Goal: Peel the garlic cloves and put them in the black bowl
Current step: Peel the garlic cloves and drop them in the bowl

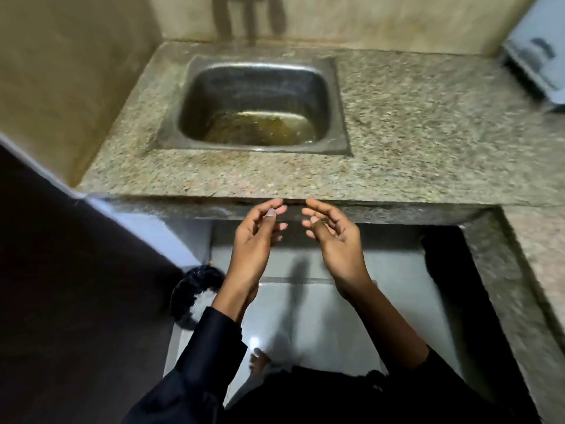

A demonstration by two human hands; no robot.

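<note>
In front of the counter edge: no garlic cloves and no black bowl show anywhere in the head view; their place cannot be told.
Hands: left hand [256,237] and right hand [333,237] are raised side by side, palms turned toward each other, fingertips near but apart.
Hand state: both loosely spread, fingers relaxed and slightly bent, nothing held in either.
Bearing to the task's things: unknown; no direction, long axis or nearer hand can be judged, since both hands sit level with each other just below the granite counter [412,123].
Nearest fixtures: steel sink [260,68] lies ahead and slightly left, holding shallow murky water; bare speckled counter runs right of it.
Far right: a grey blurred appliance [535,59] at the counter's end, kind unclear.
Below: pale tiled floor [397,270]; a dark round bristly thing [195,289] at lower left, unidentified.
Judgement: peeling not begun here; the garlic and bowl must first be found, probably off frame.
</note>
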